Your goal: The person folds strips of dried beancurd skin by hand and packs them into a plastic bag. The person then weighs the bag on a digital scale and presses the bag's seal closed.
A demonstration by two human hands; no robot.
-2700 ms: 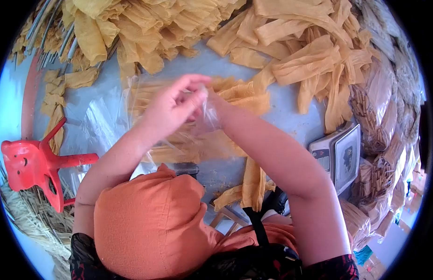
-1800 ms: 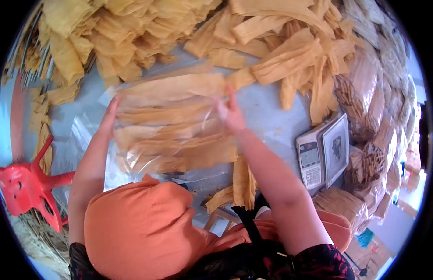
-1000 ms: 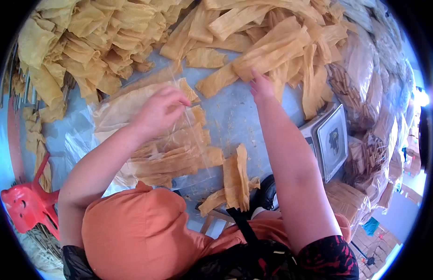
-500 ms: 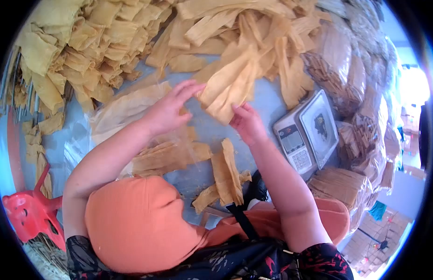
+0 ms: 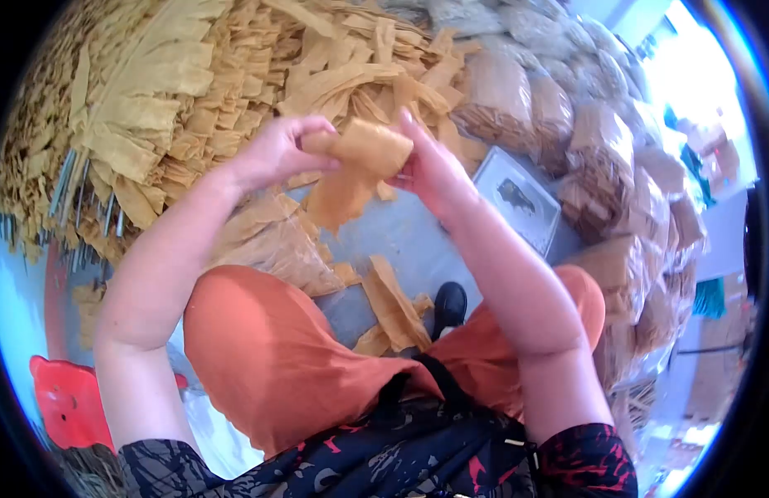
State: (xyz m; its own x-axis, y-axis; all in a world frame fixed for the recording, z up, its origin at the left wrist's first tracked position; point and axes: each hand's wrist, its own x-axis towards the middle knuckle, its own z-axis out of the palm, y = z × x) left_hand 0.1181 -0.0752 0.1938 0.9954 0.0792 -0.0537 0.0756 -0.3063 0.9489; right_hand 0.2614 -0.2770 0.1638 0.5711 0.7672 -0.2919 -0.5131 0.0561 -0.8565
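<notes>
A yellow, leathery sheet of what looks like dried tofu skin (image 5: 372,148) is bent over between my hands, its lower end hanging down. My left hand (image 5: 281,153) pinches its left end, fingers curled. On the other side, my right hand (image 5: 438,170) grips the right edge, thumb up, with some fingers hidden behind the sheet. Below my left hand lies a clear plastic bag (image 5: 277,241) with similar sheets in it. Loose strips of the same material (image 5: 393,303) rest on the floor in front of me.
A large heap of sheets (image 5: 152,91) with metal rods (image 5: 65,178) rises at the left. Beyond my right hand lies a scale (image 5: 517,199). Stacked wrapped packs (image 5: 600,141) line the right side. A red plastic seat (image 5: 69,402) stands at lower left; my shoe (image 5: 449,307) is near the strips.
My left hand, open beside the sheet before, has closed on its left end. The sheet is now bent over between both hands. The view has shifted, showing more of the heap.
</notes>
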